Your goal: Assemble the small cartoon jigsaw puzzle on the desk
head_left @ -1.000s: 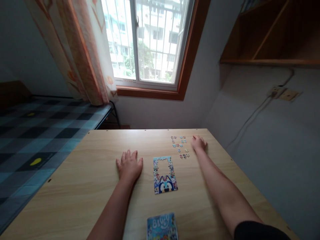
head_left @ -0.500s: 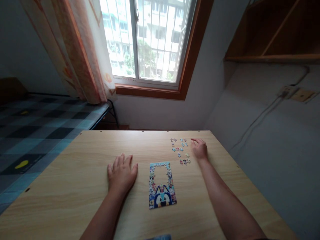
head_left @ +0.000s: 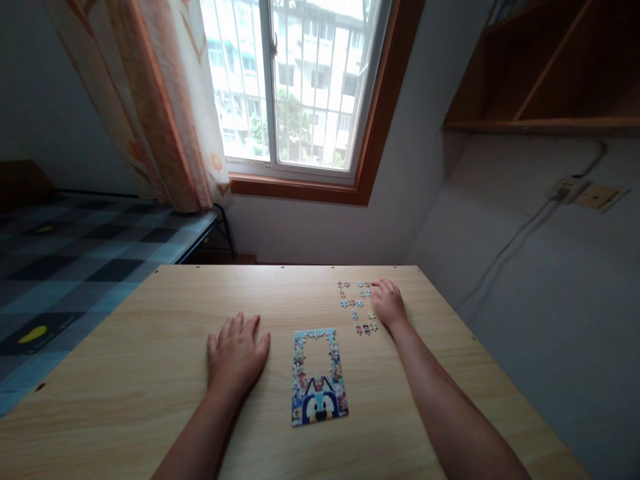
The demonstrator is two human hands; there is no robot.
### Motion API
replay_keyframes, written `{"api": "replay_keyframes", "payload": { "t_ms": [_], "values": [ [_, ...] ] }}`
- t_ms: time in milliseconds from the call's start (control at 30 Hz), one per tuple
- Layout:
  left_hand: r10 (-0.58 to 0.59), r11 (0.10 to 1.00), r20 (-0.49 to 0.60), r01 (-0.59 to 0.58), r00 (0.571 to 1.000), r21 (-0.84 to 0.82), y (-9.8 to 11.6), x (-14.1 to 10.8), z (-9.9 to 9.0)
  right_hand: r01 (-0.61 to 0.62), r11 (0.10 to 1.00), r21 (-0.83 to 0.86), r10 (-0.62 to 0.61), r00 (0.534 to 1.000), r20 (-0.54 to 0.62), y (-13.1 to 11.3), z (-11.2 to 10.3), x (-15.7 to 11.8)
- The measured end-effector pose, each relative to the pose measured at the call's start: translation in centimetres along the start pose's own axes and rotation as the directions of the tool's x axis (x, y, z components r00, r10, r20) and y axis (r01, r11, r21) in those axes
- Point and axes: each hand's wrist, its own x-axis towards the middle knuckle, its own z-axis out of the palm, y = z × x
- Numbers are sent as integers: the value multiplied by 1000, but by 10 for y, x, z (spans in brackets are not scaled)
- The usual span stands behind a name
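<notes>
A partly assembled jigsaw puzzle (head_left: pixel 320 403) lies on the table in front of me, with a blue cartoon dog's face at its near end and a gap in its upper middle where the bare wood shows. Loose puzzle pieces (head_left: pixel 352 303) are spread in short rows beyond it to the right. My right hand (head_left: pixel 389 301) is at the right edge of these pieces, index finger stretched towards one in the far row; whether it touches that piece I cannot tell. To the puzzle's left, my left hand (head_left: pixel 238 352) rests flat on the tabletop, fingers spread.
The wooden table (head_left: pixel 150 373) reaches towards the wall under a barred window (head_left: pixel 310 87). Left of it stands a bed (head_left: pixel 100 247) with a checked cover, beside a hanging curtain (head_left: pixel 165 100). A shelf (head_left: pixel 540 123) and a socket with a cable (head_left: pixel 563 192) are on the right.
My right hand has moved a little left, closer to the loose pieces, its index finger now near the far row. My left hand stays flat on the table. The view has shifted slightly.
</notes>
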Motion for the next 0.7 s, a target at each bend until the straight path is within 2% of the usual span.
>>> {"api": "replay_keyframes", "payload": {
  "t_ms": [133,233,400,467,600,700],
  "values": [
    [-2,1000,7,2,1000,10,-1,0,0,-36,999,-22,37,998,44,-4,-5,0],
    [-6,1000,11,6,1000,5,-1,0,0,-49,995,-84,60,990,131,-11,-8,-1],
    [-14,1000,11,14,1000,-2,0,-1,-1,-60,982,-179,124,920,371,-26,-14,-2],
    [-12,1000,7,12,1000,-5,1,-1,-1,-39,979,-198,123,893,432,-31,-16,-2],
    [-15,1000,7,15,1000,-16,0,-1,0,14,987,-161,64,879,473,-36,-19,-2],
    [-13,1000,6,13,1000,-16,1,-2,-1,44,994,-98,3,898,439,-37,-19,-4]
  ]
}}
